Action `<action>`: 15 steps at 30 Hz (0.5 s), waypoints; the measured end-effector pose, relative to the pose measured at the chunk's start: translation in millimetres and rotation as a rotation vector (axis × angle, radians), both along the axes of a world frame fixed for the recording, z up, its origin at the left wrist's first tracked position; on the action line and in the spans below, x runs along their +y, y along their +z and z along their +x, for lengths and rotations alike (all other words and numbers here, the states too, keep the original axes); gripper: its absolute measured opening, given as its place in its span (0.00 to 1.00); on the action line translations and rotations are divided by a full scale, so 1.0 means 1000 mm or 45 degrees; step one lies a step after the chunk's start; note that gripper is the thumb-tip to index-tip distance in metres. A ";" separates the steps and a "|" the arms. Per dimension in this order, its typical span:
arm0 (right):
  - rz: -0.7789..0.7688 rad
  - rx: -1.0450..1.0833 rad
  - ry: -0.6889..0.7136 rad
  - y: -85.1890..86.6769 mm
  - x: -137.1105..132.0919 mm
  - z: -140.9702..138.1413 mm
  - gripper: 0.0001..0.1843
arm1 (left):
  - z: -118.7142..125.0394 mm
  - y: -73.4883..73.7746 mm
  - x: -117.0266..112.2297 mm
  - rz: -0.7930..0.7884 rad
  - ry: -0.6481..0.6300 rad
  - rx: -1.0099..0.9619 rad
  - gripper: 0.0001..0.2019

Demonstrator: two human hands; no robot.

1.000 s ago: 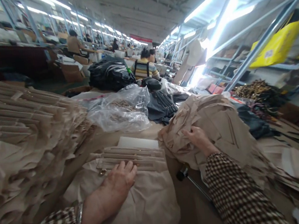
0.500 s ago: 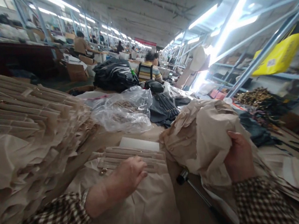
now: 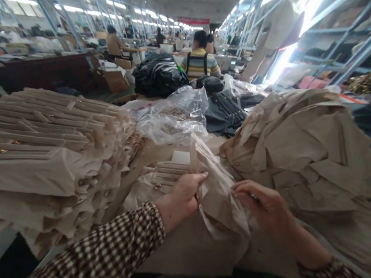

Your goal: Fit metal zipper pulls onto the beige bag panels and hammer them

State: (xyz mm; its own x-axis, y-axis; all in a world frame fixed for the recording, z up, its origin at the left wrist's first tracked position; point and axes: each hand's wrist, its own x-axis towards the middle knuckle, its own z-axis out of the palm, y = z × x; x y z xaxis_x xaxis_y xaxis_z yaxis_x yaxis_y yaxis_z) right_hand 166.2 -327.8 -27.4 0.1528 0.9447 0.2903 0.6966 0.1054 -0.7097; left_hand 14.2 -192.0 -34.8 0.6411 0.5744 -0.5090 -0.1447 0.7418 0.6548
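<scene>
Two bare hands, the left hand (image 3: 181, 198) and the right hand (image 3: 266, 206), both closed narrowly on one crumpled tan kraft-paper sheet (image 3: 219, 203), with a small shiny object (image 3: 254, 197) half-hidden by the right fingers (image 3: 243, 189) and too obscured to identify.

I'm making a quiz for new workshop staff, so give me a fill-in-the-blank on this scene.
The left hand and right hand grip a crumpled sheet of ____.
The sleeve on the left arm has a ____ pattern.
The bag beyond the hands is clear ____.
The co-worker farther off wears a ____ top.

brown paper; checked; plastic; striped
</scene>
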 end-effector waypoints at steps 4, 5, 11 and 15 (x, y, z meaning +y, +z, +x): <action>-0.114 0.292 -0.233 -0.003 0.032 0.050 0.27 | -0.010 0.018 -0.007 0.000 -0.144 -0.159 0.08; -0.166 0.395 -0.130 0.001 0.040 0.056 0.32 | -0.011 0.022 -0.009 0.049 -0.199 -0.212 0.10; -0.441 0.304 0.089 0.040 0.073 0.068 0.20 | -0.006 0.035 -0.017 0.357 -0.227 -0.261 0.14; -0.043 -0.391 -0.093 0.084 0.070 0.079 0.14 | -0.010 0.048 -0.025 0.786 -0.220 -0.262 0.12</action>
State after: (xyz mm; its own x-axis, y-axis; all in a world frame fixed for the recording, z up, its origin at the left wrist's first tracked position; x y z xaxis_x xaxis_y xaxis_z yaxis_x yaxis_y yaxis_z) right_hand 244.8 -257.5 56.2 0.1310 0.9443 0.3017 0.8838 0.0267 -0.4672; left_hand 3.8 -217.4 13.4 0.7988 0.6012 0.0219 -0.2245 0.2642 0.9380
